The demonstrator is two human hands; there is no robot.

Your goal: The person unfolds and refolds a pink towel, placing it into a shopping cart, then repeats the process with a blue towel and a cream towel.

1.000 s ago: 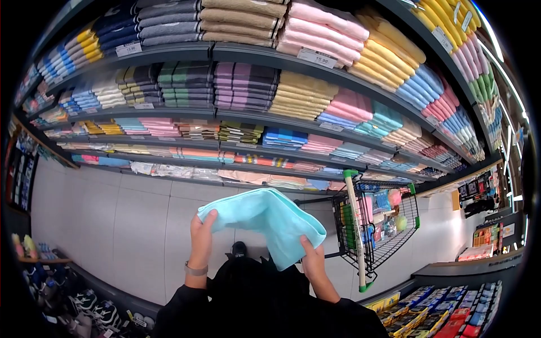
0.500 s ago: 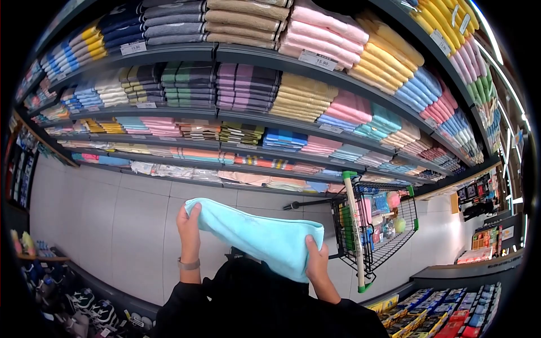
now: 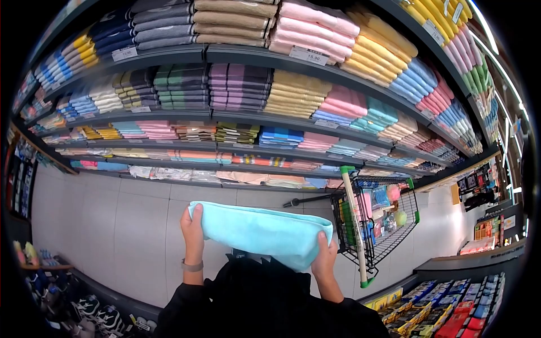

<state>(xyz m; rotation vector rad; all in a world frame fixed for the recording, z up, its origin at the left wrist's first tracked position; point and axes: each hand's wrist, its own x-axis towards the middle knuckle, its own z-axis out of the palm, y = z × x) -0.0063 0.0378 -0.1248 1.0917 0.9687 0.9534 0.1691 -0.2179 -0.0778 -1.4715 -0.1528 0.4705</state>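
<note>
A folded light turquoise towel (image 3: 262, 231) is stretched sideways in front of my body. My left hand (image 3: 193, 226) pinches its left end, thumb on the near face. At the right end my right hand (image 3: 323, 256) grips it, thumb on top and fingers behind. The towel's upper edge runs nearly straight between both hands, and its lower right part hangs a little deeper. My fingers behind the cloth are hidden.
Shelves ahead hold stacked folded towels, such as a pink stack (image 3: 315, 31) above a price tag (image 3: 309, 54). A shopping cart (image 3: 350, 217) with several goods stands at my right. Packaged goods (image 3: 451, 310) lie lower right, shoes (image 3: 101, 315) lower left.
Both hands have shifted slightly right with the towel. Its right end has risen, so the towel is more level and its top edge straighter. The view has turned a little.
</note>
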